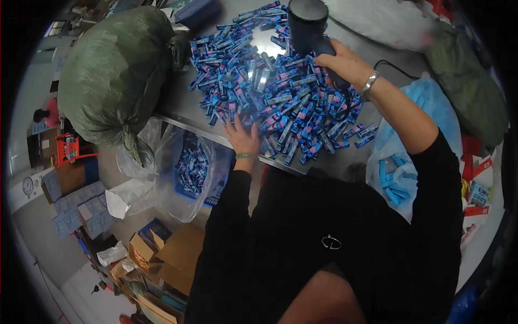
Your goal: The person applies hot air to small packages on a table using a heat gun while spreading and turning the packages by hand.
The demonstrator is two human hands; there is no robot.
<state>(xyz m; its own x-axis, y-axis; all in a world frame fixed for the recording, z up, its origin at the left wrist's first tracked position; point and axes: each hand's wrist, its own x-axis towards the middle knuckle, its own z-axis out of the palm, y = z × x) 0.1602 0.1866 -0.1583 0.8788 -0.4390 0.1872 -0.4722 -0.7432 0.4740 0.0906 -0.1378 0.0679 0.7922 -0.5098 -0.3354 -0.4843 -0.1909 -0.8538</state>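
My right hand (349, 66) is wrapped round the handle of a black hair dryer (306, 31), held above the far part of the pile. A broad heap of small blue and pink wrapped packs (291, 102) covers much of the grey metal table (186, 108). At the near edge of the heap my left hand (243, 139) lies with its fingers spread, touching the packs and gripping nothing. The dryer's nozzle is hidden from me. A bright glare falls on the packs to the left of the dryer.
A stuffed green sack (116, 73) stands at the left. Below the table edge, a blue crate (216, 186) lined with clear plastic holds more packs. To the right hangs a bluish plastic bag (431, 108) with blue pieces; a black cord (396, 66) runs behind my right forearm.
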